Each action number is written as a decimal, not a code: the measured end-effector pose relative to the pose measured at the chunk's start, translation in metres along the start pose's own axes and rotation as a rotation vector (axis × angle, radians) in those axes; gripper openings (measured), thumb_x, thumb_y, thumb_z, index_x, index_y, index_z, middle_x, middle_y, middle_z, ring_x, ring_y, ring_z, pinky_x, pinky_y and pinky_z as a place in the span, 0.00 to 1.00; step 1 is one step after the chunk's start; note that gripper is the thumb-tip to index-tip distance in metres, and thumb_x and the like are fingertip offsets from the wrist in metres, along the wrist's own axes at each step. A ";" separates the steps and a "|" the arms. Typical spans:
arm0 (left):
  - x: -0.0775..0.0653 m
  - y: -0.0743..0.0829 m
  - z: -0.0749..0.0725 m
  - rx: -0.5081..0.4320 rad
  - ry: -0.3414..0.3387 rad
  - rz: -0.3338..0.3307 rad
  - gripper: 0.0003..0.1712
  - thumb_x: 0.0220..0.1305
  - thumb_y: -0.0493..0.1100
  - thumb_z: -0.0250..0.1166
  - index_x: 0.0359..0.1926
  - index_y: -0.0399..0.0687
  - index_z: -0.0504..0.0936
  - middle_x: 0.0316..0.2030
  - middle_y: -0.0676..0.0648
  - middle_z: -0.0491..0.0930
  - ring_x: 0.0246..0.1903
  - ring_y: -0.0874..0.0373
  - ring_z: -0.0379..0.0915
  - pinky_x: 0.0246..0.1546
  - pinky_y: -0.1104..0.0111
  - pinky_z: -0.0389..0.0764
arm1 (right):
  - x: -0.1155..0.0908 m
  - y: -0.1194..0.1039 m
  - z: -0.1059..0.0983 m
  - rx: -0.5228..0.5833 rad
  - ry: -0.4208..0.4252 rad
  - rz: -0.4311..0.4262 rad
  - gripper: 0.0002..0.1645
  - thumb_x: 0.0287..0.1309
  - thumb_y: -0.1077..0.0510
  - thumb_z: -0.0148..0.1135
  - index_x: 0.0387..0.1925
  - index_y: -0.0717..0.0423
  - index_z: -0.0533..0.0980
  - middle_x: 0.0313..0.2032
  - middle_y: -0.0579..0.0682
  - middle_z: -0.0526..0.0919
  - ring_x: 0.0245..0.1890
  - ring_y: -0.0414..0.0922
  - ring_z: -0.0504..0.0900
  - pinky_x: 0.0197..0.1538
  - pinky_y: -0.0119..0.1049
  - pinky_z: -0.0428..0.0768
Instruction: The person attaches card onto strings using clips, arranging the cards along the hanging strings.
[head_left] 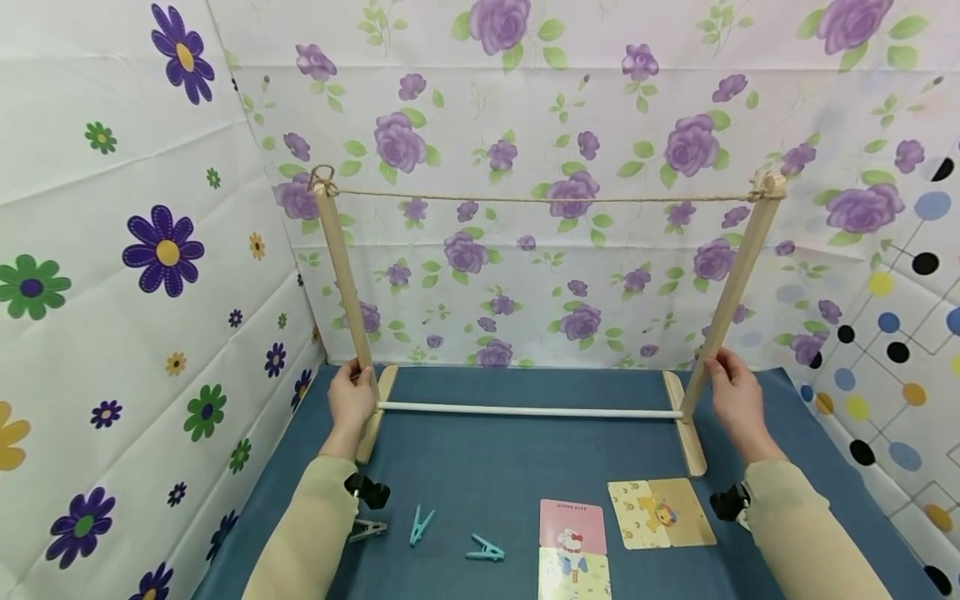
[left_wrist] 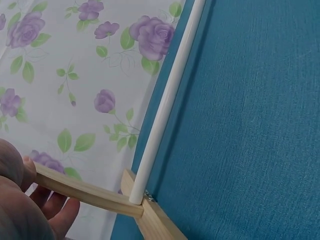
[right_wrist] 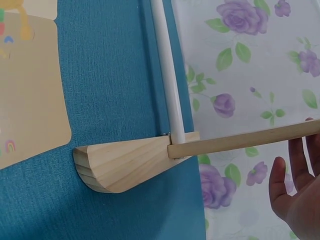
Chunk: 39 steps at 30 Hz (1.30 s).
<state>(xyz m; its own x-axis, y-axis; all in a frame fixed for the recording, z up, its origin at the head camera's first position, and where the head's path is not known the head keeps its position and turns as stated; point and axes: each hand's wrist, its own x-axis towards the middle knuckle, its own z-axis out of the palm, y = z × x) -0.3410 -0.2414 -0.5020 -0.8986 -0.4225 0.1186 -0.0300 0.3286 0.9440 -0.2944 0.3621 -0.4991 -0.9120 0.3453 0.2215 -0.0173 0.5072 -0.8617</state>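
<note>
A wooden rack stands on the blue cloth, its left post (head_left: 345,275) and right post (head_left: 735,283) leaning outward at the top. Twine (head_left: 540,199) is tied between the post tops, and a white rod (head_left: 525,411) joins them low down. My left hand (head_left: 351,404) holds the left post near its foot (left_wrist: 159,220). On the other side my right hand (head_left: 738,400) pinches the right post with thumb and fingers, above the right foot (right_wrist: 120,162). Some left fingers are hidden behind the wood.
Two teal clothespins (head_left: 422,525) (head_left: 486,548) and a grey clothespin (head_left: 367,529) lie in front of the rack. A pink-and-yellow card (head_left: 572,525) and a tan card (head_left: 686,508) lie toward the right. Flowered cloth walls (head_left: 480,292) surround the blue surface.
</note>
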 end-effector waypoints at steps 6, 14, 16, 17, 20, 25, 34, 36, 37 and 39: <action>-0.001 -0.002 -0.002 -0.008 -0.013 0.008 0.23 0.86 0.41 0.55 0.72 0.35 0.75 0.64 0.32 0.77 0.63 0.37 0.76 0.65 0.44 0.78 | -0.001 -0.002 0.000 -0.005 0.001 -0.003 0.38 0.86 0.39 0.39 0.80 0.60 0.64 0.67 0.68 0.76 0.65 0.63 0.75 0.64 0.62 0.75; -0.002 -0.003 -0.007 -0.009 -0.046 0.023 0.24 0.86 0.44 0.55 0.74 0.37 0.74 0.66 0.33 0.77 0.64 0.38 0.75 0.66 0.45 0.77 | -0.002 -0.006 -0.003 -0.004 -0.029 -0.006 0.40 0.85 0.38 0.40 0.80 0.61 0.64 0.67 0.68 0.75 0.66 0.64 0.74 0.66 0.65 0.74; -0.003 -0.004 -0.008 0.002 -0.056 0.022 0.25 0.86 0.44 0.55 0.75 0.38 0.73 0.67 0.34 0.76 0.65 0.39 0.74 0.66 0.45 0.77 | -0.002 -0.006 -0.005 -0.008 -0.041 -0.008 0.40 0.85 0.37 0.40 0.80 0.61 0.63 0.68 0.68 0.75 0.66 0.64 0.74 0.66 0.65 0.75; -0.003 -0.004 -0.009 0.005 -0.061 0.021 0.25 0.86 0.45 0.55 0.76 0.39 0.73 0.67 0.34 0.76 0.65 0.39 0.74 0.66 0.45 0.77 | -0.002 -0.006 -0.005 -0.013 -0.046 -0.009 0.40 0.85 0.37 0.40 0.81 0.60 0.63 0.68 0.67 0.75 0.67 0.63 0.74 0.66 0.64 0.75; -0.006 -0.006 -0.012 0.003 -0.071 0.019 0.27 0.86 0.46 0.56 0.78 0.41 0.71 0.69 0.35 0.75 0.67 0.39 0.73 0.66 0.45 0.78 | -0.003 -0.006 -0.008 -0.033 -0.050 -0.007 0.41 0.84 0.36 0.41 0.81 0.59 0.63 0.70 0.66 0.74 0.67 0.63 0.74 0.65 0.63 0.76; -0.015 -0.009 -0.017 -0.026 -0.094 0.015 0.30 0.86 0.47 0.56 0.80 0.43 0.67 0.72 0.35 0.72 0.69 0.39 0.71 0.67 0.45 0.77 | -0.005 -0.005 -0.011 -0.045 -0.056 -0.003 0.43 0.83 0.33 0.43 0.83 0.57 0.61 0.73 0.66 0.73 0.69 0.64 0.73 0.66 0.66 0.75; -0.034 -0.020 -0.027 -0.044 -0.118 -0.013 0.31 0.86 0.50 0.56 0.81 0.42 0.65 0.71 0.35 0.70 0.70 0.39 0.68 0.68 0.46 0.75 | -0.020 -0.003 -0.014 -0.068 -0.109 -0.017 0.46 0.81 0.31 0.46 0.85 0.53 0.57 0.75 0.67 0.69 0.72 0.69 0.69 0.65 0.71 0.73; -0.036 -0.022 -0.028 -0.036 -0.119 -0.011 0.31 0.86 0.49 0.56 0.80 0.42 0.66 0.71 0.35 0.71 0.69 0.40 0.68 0.67 0.47 0.75 | -0.024 -0.001 -0.014 -0.071 -0.122 0.005 0.47 0.81 0.31 0.46 0.85 0.53 0.56 0.75 0.68 0.68 0.72 0.70 0.69 0.65 0.72 0.73; -0.037 -0.023 -0.029 -0.032 -0.120 -0.007 0.30 0.86 0.49 0.56 0.79 0.42 0.66 0.70 0.35 0.71 0.68 0.40 0.68 0.66 0.48 0.75 | -0.026 0.001 -0.014 -0.072 -0.127 0.016 0.47 0.81 0.31 0.46 0.85 0.53 0.56 0.76 0.68 0.68 0.72 0.70 0.69 0.65 0.72 0.73; -0.041 -0.026 -0.030 -0.024 -0.128 0.006 0.29 0.85 0.49 0.57 0.78 0.42 0.68 0.69 0.36 0.72 0.67 0.41 0.69 0.64 0.49 0.75 | -0.030 0.003 -0.013 -0.069 -0.138 0.035 0.47 0.81 0.31 0.46 0.86 0.53 0.55 0.76 0.68 0.67 0.72 0.71 0.68 0.65 0.72 0.73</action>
<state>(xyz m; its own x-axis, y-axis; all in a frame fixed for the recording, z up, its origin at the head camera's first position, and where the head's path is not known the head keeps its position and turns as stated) -0.2905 -0.2582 -0.5216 -0.9473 -0.3087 0.0858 -0.0148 0.3096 0.9508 -0.2617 0.3639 -0.5023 -0.9594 0.2540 0.1229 0.0391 0.5511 -0.8335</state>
